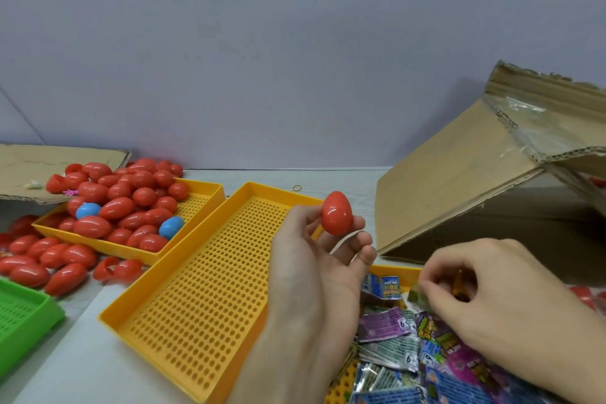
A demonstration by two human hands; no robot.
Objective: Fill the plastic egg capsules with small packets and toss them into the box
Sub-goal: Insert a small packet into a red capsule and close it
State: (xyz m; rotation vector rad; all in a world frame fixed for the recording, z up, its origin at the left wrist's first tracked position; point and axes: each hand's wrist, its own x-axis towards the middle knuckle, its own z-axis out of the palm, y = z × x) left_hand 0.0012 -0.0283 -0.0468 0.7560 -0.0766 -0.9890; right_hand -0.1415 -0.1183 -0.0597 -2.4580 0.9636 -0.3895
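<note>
Left hand raised; right hand curled.

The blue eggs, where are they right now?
Both blue eggs lie in the far-left yellow tray, among the red eggs, left of the perforated yellow tray.

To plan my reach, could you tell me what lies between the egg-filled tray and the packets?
In the head view, an empty yellow tray and the left hand.

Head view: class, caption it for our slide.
Left hand holds a closed red egg; right hand picks among packets.
</note>
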